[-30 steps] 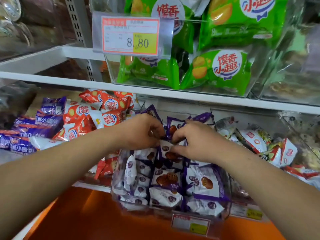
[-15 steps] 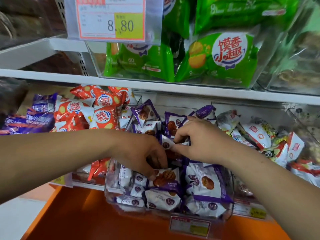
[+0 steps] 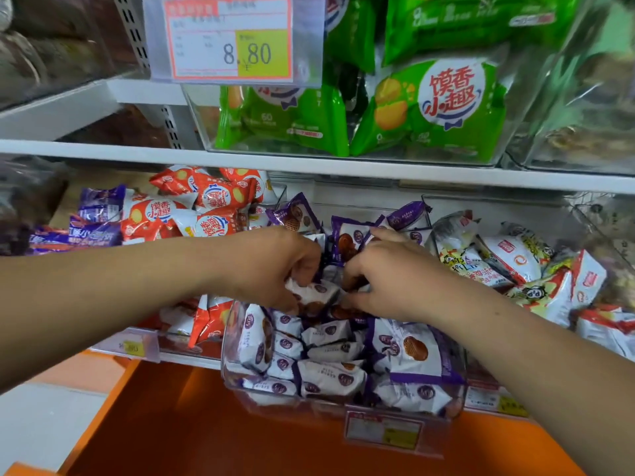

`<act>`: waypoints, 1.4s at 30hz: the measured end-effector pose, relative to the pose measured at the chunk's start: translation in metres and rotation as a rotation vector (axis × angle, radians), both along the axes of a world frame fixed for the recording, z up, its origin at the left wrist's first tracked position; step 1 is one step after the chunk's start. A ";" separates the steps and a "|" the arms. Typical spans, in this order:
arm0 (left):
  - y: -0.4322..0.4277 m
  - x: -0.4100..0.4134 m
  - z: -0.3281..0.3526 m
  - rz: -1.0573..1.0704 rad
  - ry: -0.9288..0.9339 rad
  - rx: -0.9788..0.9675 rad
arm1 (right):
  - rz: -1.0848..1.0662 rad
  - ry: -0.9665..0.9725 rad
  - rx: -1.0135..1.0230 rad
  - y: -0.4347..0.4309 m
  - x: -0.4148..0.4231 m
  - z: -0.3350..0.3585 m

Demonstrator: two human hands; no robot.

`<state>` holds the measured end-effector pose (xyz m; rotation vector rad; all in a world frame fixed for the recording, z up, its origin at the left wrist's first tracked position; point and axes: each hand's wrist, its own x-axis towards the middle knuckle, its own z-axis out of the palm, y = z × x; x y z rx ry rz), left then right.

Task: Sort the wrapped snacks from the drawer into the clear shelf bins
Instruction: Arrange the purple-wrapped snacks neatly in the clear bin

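Up from the front of the heap, the left hand (image 3: 275,269) is now meeting the right hand (image 3: 388,280) over the middle of the clear bin (image 3: 233,379), where half a second ago it was reaching lower down. Its fingers are curling round a purple-and-white packet (image 3: 311,293) and holding it just on top of the pile of matching packets (image 3: 330,372) that is filling the bin nearly to the brim. The right hand is arching over the same spot with its fingers bent down among the wrappers; whether it is pinching one I cannot tell, since the fingertips are hidden. Red packets (image 3: 206,201) are crowding the bin to the left, mixed white packets (image 3: 515,262) the bin to the right, and green packs (image 3: 429,108) are sitting on the shelf (image 3: 103,149) above, behind a price tag (image 3: 233,39). An orange drawer (image 3: 206,441) is standing open below. With the heap this high and the wrappers looking slick, I'd say pressing another packet in is risking loose ones sliding over the side wall into the red packets, or tipping over the front into the drawer.
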<state>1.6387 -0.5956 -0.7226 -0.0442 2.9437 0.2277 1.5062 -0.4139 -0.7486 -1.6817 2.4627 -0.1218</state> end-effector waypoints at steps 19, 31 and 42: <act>-0.014 0.016 0.007 0.075 0.137 0.138 | 0.037 -0.087 0.222 -0.030 0.020 0.006; -0.010 0.014 0.012 0.071 0.027 0.112 | 0.052 -0.224 0.237 -0.022 0.009 0.027; 0.030 0.014 -0.007 -0.020 -0.269 0.390 | -0.062 -0.285 -0.198 -0.002 -0.008 0.030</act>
